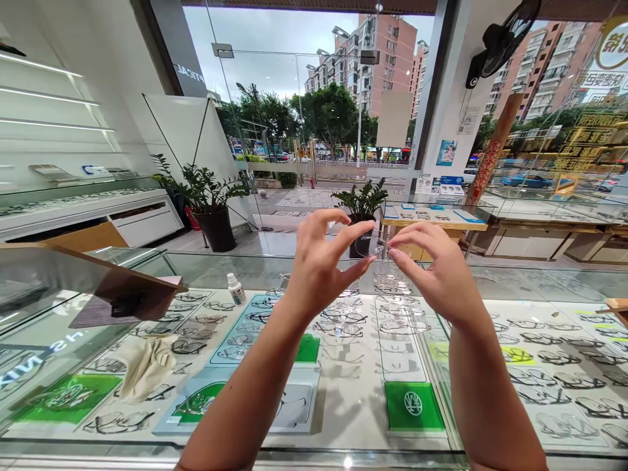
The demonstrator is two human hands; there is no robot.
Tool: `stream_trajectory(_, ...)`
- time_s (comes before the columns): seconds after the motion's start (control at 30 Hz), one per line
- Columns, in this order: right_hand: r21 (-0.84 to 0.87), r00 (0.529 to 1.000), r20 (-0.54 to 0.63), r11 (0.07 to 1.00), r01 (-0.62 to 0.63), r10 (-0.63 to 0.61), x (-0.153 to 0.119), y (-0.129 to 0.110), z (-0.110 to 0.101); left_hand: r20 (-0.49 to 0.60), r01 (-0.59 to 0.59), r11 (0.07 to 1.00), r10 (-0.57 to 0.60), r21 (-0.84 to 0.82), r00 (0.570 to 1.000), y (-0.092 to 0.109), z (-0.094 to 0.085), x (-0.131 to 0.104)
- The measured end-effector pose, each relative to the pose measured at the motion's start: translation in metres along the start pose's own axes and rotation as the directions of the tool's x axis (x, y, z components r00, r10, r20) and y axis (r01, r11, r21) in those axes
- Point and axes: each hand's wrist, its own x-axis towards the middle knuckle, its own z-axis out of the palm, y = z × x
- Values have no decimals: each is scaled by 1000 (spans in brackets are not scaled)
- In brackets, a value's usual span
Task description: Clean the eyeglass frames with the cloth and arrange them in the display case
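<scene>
A pair of thin, clear-lensed eyeglasses (369,247) is held up above the glass counter, at about the middle of the view. My left hand (324,261) has its thumb and forefinger at the upper and lower edges of a lens. My right hand (436,271) pinches the other side of the eyeglasses between thumb and fingertips. The frame is so fine that its outline is hard to follow against the background. Under my hands, rows of eyeglasses (341,320) lie in the display case.
On the counter glass, a white spray bottle (236,290) stands left of my arms, with a crumpled beige cloth (146,363) nearer me. A brown-edged mirror or panel (132,284) juts in at left. Potted plants (219,226) and glass doors lie beyond the counter.
</scene>
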Motion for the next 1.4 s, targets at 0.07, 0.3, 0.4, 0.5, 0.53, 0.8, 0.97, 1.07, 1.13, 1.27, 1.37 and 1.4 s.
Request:
stream_trajectory(0.07,68,999,50,998,-16,12,1,2,-4,9,-23,1000,23,-1,1000,0,-1,0)
stream_trajectory(0.3,250,985,173,967,-39,-5,4,10,-14,75,-17,986,30,-168,997,5,-4,1)
stream_trajectory(0.4,265,984,178,963,-43,-6,5,13,-12,83,-7,969,28,-248,996,8,-5,2)
stream_trajectory(0.5,300,978,206,950,-83,20,7,16,-9,108,27,953,6,-302,994,11,-5,4)
stream_trajectory(0.53,322,973,230,941,-107,31,7,17,-7,121,42,947,-3,-319,993,12,-5,4)
stream_trajectory(0.8,432,951,300,877,-209,78,8,23,-2,163,145,889,-81,-434,983,13,-2,1)
stream_trajectory(0.97,520,989,68,841,-148,132,9,26,8,330,530,652,-415,-542,848,-12,20,-9)
stream_trajectory(1.07,585,995,-10,808,-77,102,10,22,15,591,726,382,-421,-572,688,-28,38,-13)
stream_trajectory(1.13,596,997,6,801,-62,72,10,19,19,666,757,242,-366,-607,651,-33,45,-12)
stream_trajectory(1.27,571,993,80,813,-115,84,10,17,28,639,703,152,-320,-694,700,-29,44,-7)
stream_trajectory(1.37,621,991,78,772,-132,107,11,21,34,587,663,190,-335,-725,737,-24,38,-4)
stream_trajectory(1.4,639,991,76,757,-135,112,12,22,37,567,649,215,-340,-730,750,-22,36,-4)
